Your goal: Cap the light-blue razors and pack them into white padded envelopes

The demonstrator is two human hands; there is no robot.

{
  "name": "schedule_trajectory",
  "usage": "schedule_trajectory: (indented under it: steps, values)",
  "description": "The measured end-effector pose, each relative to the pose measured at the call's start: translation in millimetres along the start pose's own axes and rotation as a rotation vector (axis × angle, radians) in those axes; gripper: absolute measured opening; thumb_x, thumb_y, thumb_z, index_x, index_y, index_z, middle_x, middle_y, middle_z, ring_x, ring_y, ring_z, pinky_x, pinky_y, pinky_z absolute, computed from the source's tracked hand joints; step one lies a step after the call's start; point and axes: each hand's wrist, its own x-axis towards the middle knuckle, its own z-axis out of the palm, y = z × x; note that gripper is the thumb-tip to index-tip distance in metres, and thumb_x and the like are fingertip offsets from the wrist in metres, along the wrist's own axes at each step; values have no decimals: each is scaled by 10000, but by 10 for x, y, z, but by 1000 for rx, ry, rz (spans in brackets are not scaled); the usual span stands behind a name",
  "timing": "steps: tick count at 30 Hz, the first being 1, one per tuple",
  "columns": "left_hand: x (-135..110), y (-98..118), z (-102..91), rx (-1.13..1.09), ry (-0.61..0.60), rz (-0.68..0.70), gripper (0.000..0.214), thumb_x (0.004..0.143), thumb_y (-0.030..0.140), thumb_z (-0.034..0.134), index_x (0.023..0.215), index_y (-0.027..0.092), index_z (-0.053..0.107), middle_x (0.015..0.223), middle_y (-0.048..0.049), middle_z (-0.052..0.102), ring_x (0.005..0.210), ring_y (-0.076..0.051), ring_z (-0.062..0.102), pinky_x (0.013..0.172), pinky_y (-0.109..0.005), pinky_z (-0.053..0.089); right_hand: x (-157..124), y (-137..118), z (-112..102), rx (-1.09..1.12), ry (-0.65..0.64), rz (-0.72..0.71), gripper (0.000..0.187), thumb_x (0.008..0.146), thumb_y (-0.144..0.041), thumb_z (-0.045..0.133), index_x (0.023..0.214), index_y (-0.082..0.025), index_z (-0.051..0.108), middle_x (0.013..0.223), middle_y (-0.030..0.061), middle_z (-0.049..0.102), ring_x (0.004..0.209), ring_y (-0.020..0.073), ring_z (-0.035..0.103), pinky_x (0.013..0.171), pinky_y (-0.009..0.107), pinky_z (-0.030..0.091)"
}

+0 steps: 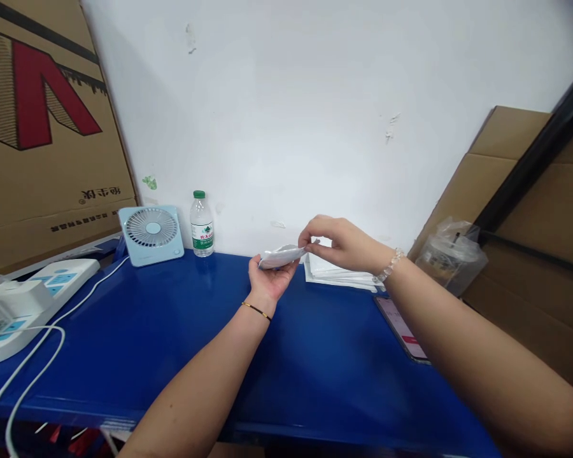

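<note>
from my remote seat, my left hand (270, 283), palm up, cradles a thin, pale grey, plastic-looking packet (281, 256) under its thumb; my right hand (344, 243) pinches the right end. i judge it light, floppy, slightly slippery, best gripped by its edges. it sits between both hands, above the glossy blue table (315, 381).

a thin black bracelet (256, 310) with gold-coloured segments circles the left wrist (262, 299), at seven o'clock from the view's centre; a clear beaded bracelet (389, 268) rings the right wrist (379, 256), past three.
</note>
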Motion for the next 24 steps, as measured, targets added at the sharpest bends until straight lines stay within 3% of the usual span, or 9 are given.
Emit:
schedule_trajectory:
  steps: [4, 7, 11, 13, 16, 18, 20, 22, 24]
  values:
    - [24, 21, -5, 6, -32, -6, 265, 738, 272, 447, 931, 130, 560, 980, -149, 602, 950, -306, 583, 677, -433, 529, -5, 102, 171, 145, 53, 100, 174, 816, -147, 462, 954, -178, 565, 879, 25, 608, 755, 127, 537, 671, 252, 424]
    - [62, 53, -43, 5, 12, 5, 267, 736, 266, 432, 923, 123, 558, 905, -137, 605, 834, -271, 606, 627, -402, 524, -30, 180, 380, 28, 119, 37, 165, 826, -163, 468, 915, -176, 606, 906, 46, 596, 820, 142, 530, 718, 269, 415]
    - [96, 97, -96, 25, 92, 36, 326, 766, 323, 401, 952, 99, 548, 870, -140, 598, 725, -241, 603, 585, -385, 515, -119, 185, 618, -211, 113, -95, 233, 847, -311, 493, 992, -184, 623, 934, 82, 612, 949, 208, 501, 836, 349, 364]
    - [107, 108, -109, 47, 79, 61, 384, 788, 403, 386, 971, 108, 548, 904, -145, 599, 739, -245, 604, 605, -402, 515, -165, 193, 718, -259, 114, -68, 274, 864, -339, 463, 1034, -186, 614, 916, 89, 620, 911, 208, 516, 819, 341, 364]
    - [152, 139, -131, 87, 50, 96, 503, 758, 581, 401, 991, 162, 551, 984, -138, 599, 850, -283, 601, 674, -462, 508, -199, 305, 905, -158, 267, 171, 301, 897, -315, 379, 1040, -177, 605, 863, 73, 625, 786, 168, 544, 736, 276, 392]
    - [219, 193, -168, 135, 109, 140, 461, 738, 576, 465, 998, 204, 543, 1021, -112, 597, 925, -279, 591, 719, -461, 503, -184, 456, 1082, -14, 429, 420, 329, 885, -363, 377, 992, -156, 609, 811, 54, 626, 716, 152, 550, 672, 244, 408]
    - [314, 283, -228, 224, 247, 240, 309, 753, 399, 540, 1006, 222, 525, 1020, -79, 599, 938, -232, 596, 745, -414, 506, -136, 635, 1304, 125, 471, 689, 368, 858, -409, 382, 925, -136, 621, 697, 31, 611, 614, 144, 540, 580, 228, 407]
    - [416, 397, -306, 332, 406, 384, 306, 739, 178, 538, 1039, 217, 489, 1005, -57, 601, 911, -183, 607, 763, -374, 505, -59, 795, 1546, 201, 401, 906, 358, 827, -403, 403, 872, -133, 635, 665, 24, 613, 580, 142, 544, 541, 221, 401]
    - [499, 517, -385, 385, 483, 479, 433, 710, 63, 502, 1104, 230, 438, 1029, -35, 590, 903, -149, 610, 797, -351, 494, 34, 905, 1776, 205, 360, 962, 327, 811, -369, 420, 805, -131, 645, 638, 32, 622, 557, 146, 551, 519, 224, 397]
